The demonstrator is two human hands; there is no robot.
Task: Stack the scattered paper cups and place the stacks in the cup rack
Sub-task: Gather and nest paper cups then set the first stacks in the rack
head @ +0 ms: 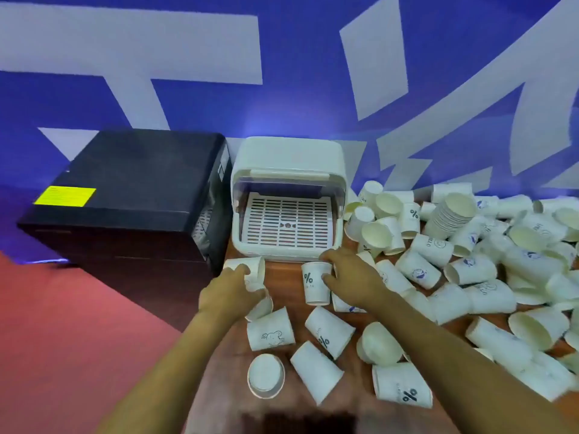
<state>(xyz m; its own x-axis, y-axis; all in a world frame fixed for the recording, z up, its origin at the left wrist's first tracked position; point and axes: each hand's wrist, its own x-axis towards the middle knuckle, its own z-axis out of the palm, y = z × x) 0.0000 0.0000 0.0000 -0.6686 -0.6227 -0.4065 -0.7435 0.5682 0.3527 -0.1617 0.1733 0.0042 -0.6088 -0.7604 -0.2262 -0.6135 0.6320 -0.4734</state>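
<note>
White paper cups lie scattered over the wooden table (282, 308), most of them to the right. My left hand (228, 292) grips a cup lying on its side (250, 267) just in front of the cup rack. My right hand (351, 274) holds an upright cup with a percent mark (315, 285), fingers curled round its rim and side. The white cup rack (288, 195) stands at the back with its lid raised and its slotted tray bare. A stack of nested cups (451, 214) lies on the pile at the right.
A black box with a yellow label (125, 195) stands left of the rack, against the blue and white wall. Loose cups (316, 371) lie between my forearms near the table's front. The red floor (78, 324) shows at the left.
</note>
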